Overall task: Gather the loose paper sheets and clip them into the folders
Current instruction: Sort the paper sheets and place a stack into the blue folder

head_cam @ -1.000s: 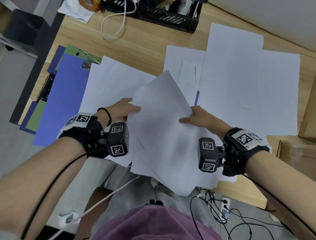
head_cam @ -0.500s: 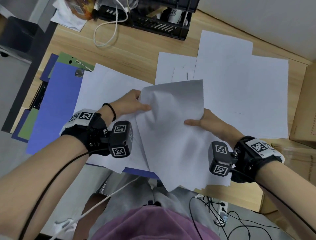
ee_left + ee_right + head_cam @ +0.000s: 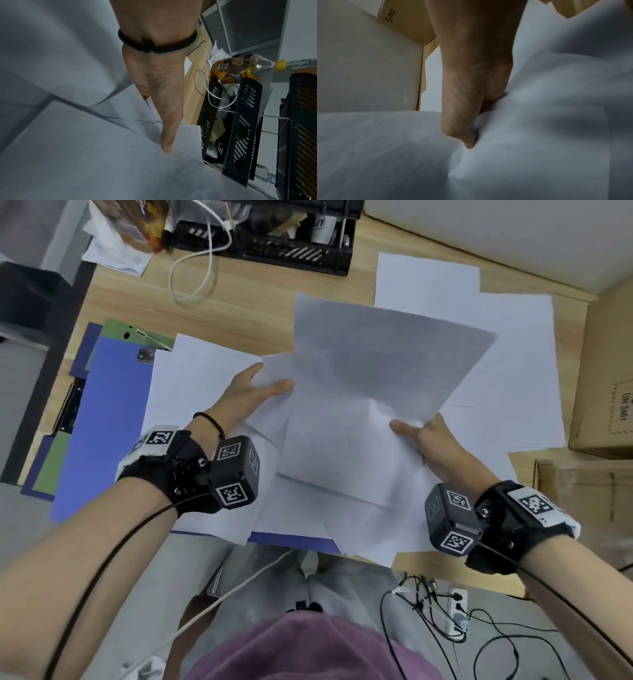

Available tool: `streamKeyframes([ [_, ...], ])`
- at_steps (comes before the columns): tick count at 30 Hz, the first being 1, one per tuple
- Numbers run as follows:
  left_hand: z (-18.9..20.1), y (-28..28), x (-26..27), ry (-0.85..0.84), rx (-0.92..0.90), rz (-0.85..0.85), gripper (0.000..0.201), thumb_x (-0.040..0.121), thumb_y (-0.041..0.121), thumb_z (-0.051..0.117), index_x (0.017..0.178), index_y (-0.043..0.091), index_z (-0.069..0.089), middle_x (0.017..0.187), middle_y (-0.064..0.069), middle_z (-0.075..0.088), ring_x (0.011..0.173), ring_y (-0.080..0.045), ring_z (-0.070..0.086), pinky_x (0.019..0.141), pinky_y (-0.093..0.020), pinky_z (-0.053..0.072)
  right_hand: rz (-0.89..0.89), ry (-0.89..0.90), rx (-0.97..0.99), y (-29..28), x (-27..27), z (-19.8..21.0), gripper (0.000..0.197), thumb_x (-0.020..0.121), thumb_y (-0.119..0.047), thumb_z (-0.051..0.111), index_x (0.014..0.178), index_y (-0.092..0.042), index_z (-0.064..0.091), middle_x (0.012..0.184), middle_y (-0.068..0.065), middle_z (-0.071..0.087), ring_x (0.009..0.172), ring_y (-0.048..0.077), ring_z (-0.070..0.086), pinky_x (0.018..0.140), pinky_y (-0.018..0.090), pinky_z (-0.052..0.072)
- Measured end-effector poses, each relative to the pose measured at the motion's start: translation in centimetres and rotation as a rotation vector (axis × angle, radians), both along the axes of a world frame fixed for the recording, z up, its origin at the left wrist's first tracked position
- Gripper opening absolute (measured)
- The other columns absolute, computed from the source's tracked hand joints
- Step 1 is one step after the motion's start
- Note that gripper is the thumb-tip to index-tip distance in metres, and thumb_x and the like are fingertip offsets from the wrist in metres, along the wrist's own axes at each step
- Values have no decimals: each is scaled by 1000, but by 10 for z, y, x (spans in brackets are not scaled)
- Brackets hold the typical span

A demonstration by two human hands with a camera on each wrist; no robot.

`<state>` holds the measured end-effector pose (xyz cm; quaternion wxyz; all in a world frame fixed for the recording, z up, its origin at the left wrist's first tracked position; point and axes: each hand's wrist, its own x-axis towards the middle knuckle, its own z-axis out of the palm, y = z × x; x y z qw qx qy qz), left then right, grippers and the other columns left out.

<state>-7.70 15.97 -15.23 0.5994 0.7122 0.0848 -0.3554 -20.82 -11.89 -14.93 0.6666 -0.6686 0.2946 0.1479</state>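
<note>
I hold a bundle of white paper sheets [image 3: 359, 412] above the desk between both hands. My left hand [image 3: 263, 386] pinches its left edge, thumb on top [image 3: 169, 138], fingers hidden beneath. My right hand [image 3: 416, 436] pinches the right edge, thumb pressed into the creased paper [image 3: 467, 140]. The top sheet [image 3: 404, 354] tilts up and away. More loose sheets [image 3: 513, 344] lie on the desk at the right and one [image 3: 191, 378] at the left. A blue clipboard folder [image 3: 102, 419] lies at the left over green and dark blue folders [image 3: 51, 467].
A black desk tray [image 3: 274, 248] with a white cable [image 3: 191, 285] stands at the back, a snack bag [image 3: 240, 70] beside it. Cardboard boxes [image 3: 603, 378] line the right edge. The wooden desk [image 3: 239, 316] shows between sheets. Cables and a power strip [image 3: 455, 607] lie on the floor.
The bundle turned from a diagonal lie towards upright and rose, its top sheet lifting away from me. Both hands moved forward, the right one sliding along the edge.
</note>
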Motion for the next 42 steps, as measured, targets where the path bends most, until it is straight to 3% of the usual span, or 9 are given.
streamKeyframes([
  [4, 3, 3, -7, 15, -44, 64, 74, 65, 50, 83, 129, 26, 53, 127, 3, 62, 117, -18, 59, 100, -42, 47, -102, -8, 18, 10, -5, 7, 24, 90, -7, 65, 114, -5, 64, 98, 8, 73, 85, 20, 73, 73, 34, 58],
  [8, 9, 15, -12, 13, -96, 126, 58, 80, 32, 75, 131, 21, 49, 116, 4, 67, 107, -18, 65, 76, -26, 54, -180, -69, 96, 18, -10, 16, 25, 91, -3, 61, 115, -11, 63, 107, 7, 72, 95, 21, 71, 76, 31, 57],
  [11, 21, 18, -21, 65, -180, 29, 64, 67, 41, 81, 124, 23, 57, 116, 3, 70, 107, -17, 66, 85, -30, 55, -202, -112, 162, 25, -10, 27, 37, 92, -4, 60, 129, -7, 56, 117, 9, 70, 103, 22, 69, 78, 30, 56],
  [16, 58, 2, -20, 11, -229, -19, 33, 85, 16, 69, 116, 15, 61, 102, 4, 74, 92, -10, 70, 69, -20, 55, -177, -174, 42, 35, 3, 54, 27, 91, -3, 60, 118, 0, 62, 99, 4, 74, 89, 19, 72, 74, 29, 55],
  [23, 124, 4, 3, -270, -245, -84, 46, 79, 5, 73, 122, 11, 59, 120, -3, 66, 107, -15, 65, 88, -25, 53, -28, -359, -205, 31, 24, 122, 41, 81, 3, 65, 118, -13, 63, 117, 5, 70, 109, 21, 67, 95, 40, 53],
  [27, 154, 13, 4, -302, -317, -127, 37, 83, 2, 67, 116, 19, 61, 114, 4, 68, 101, -7, 66, 82, -18, 53, 47, -446, -178, 39, 24, 153, 45, 84, 4, 66, 122, -18, 59, 123, 3, 67, 114, 18, 64, 96, 33, 51],
  [33, 110, 35, -22, -347, -256, -56, 46, 78, 2, 73, 120, 16, 60, 120, -5, 67, 109, -17, 64, 92, -31, 51, 152, -252, -155, 56, -4, 119, 49, 84, -1, 69, 129, -15, 56, 124, -2, 66, 115, 14, 62, 91, 22, 52],
  [36, 90, 37, -36, -338, -205, -34, 39, 79, 1, 72, 112, 20, 63, 118, -7, 67, 107, -19, 64, 93, -33, 51, 110, -188, -149, 65, -11, 98, 52, 81, 4, 68, 128, -17, 56, 123, 1, 65, 117, 21, 59, 93, 30, 50],
  [42, 119, 27, -25, -434, -139, 115, 31, 79, -7, 64, 95, 19, 62, 95, 1, 67, 81, -7, 63, 70, -17, 53, 109, -338, -184, 81, 14, 122, 52, 70, 15, 49, 103, -23, 63, 105, 2, 67, 101, 22, 62, 85, 35, 52],
])
